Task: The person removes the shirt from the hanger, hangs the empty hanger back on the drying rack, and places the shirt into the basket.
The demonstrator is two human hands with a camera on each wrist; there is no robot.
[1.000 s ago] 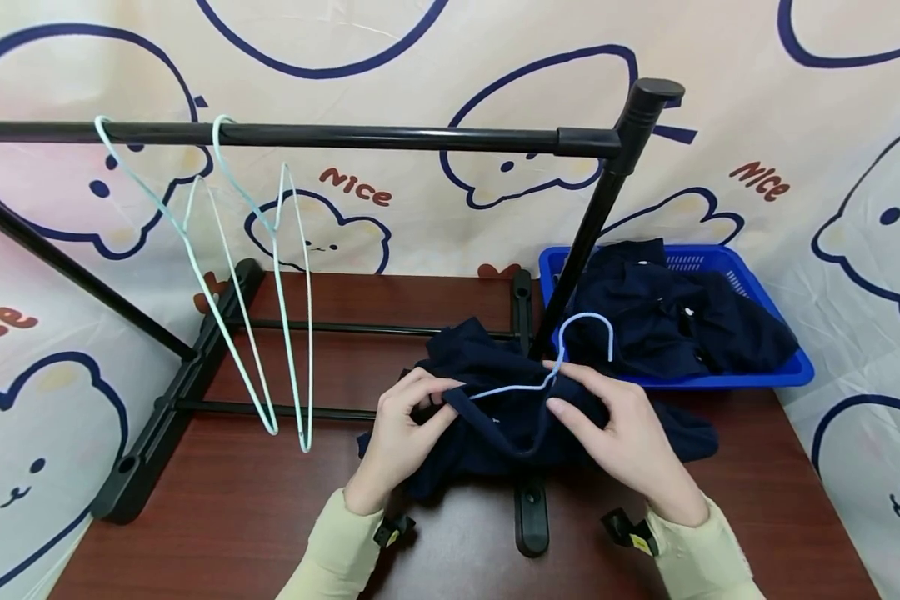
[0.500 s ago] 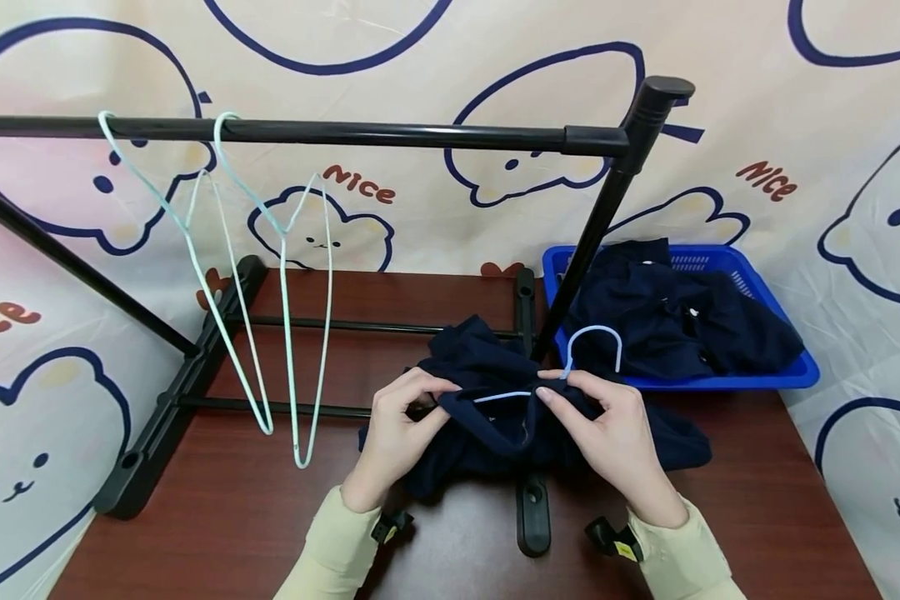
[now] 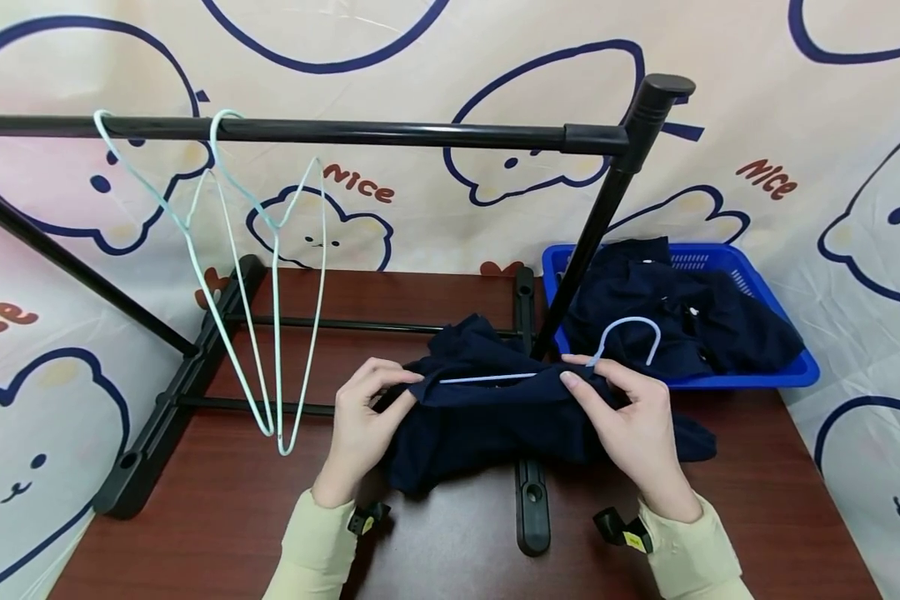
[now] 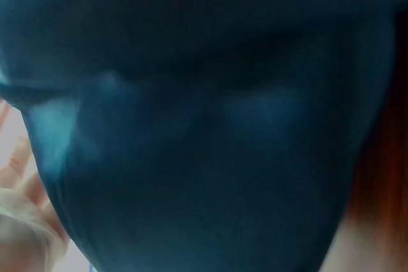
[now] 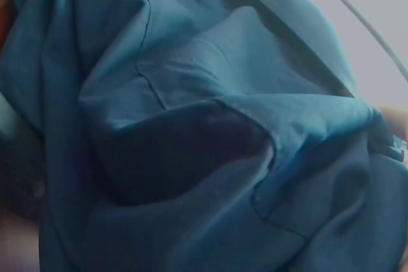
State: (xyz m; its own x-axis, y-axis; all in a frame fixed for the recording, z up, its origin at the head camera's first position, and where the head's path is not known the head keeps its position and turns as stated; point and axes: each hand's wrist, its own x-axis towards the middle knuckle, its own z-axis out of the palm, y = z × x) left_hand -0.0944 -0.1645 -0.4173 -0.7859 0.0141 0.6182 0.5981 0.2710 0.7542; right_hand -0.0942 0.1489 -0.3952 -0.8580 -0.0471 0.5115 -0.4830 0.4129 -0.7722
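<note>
A dark navy garment [image 3: 495, 433] lies bunched over the table and the rack's right foot. Inside its opening runs the straight part of a pale blue hanger, whose hook [image 3: 630, 320] sticks out at the upper right. My left hand [image 3: 363, 417] pinches the left end of the opening's edge between thumb and fingers. At the other end, my right hand [image 3: 633, 417] pinches the cloth right at the hook's base. Most of the hanger is hidden by the cloth. Navy fabric [image 4: 204, 164] fills the left wrist view, and folds of the cloth [image 5: 191, 151] fill the right one.
A black clothes rack [image 3: 420, 133] stands over the brown table [image 3: 450, 550]. Two mint hangers, one at the left [image 3: 217, 308] and another beside it [image 3: 277, 333], hang from its bar. Behind the right post is a blue basket [image 3: 798, 377] with more navy clothing [image 3: 727, 325].
My left hand has moved left, drawing the garment's opening out straight. The hook has shifted right and down. My right hand now pinches at the hook's base, and the nearer mint hanger has swung.
</note>
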